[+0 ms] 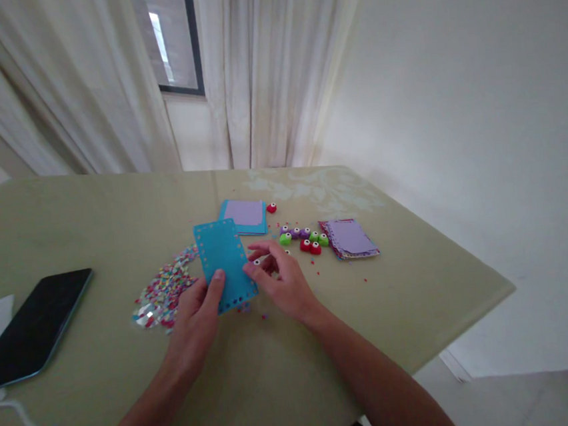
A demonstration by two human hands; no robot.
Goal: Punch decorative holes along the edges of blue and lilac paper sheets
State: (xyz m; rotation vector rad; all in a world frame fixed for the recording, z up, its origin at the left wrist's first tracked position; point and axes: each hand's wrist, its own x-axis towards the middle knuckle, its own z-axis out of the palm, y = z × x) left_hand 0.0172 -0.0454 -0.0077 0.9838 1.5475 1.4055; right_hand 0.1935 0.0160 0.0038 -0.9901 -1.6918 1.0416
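Note:
A blue card (222, 256) with small holes punched along its edges is held upright and slightly tilted over the table. My left hand (196, 312) grips it at the lower left, thumb across its front and the other fingers behind. At its right edge is my right hand (283, 277), thumb tip at the card and fingers apart, loosely curled; whether the thumb presses on the card I cannot tell. Just beyond the right hand stand several small punches with eyes, in purple (294, 233), green (315, 237) and red (310, 246). Parts of others show between and behind my fingers.
Left of the card lies a heap of coloured paper confetti (163, 288). A tablet (38, 324) and a white cable (33, 424) are at far left. Behind sits a blue and lilac card stack (244, 213) beside a red punch (271, 208); another card stack (351, 236) is at right.

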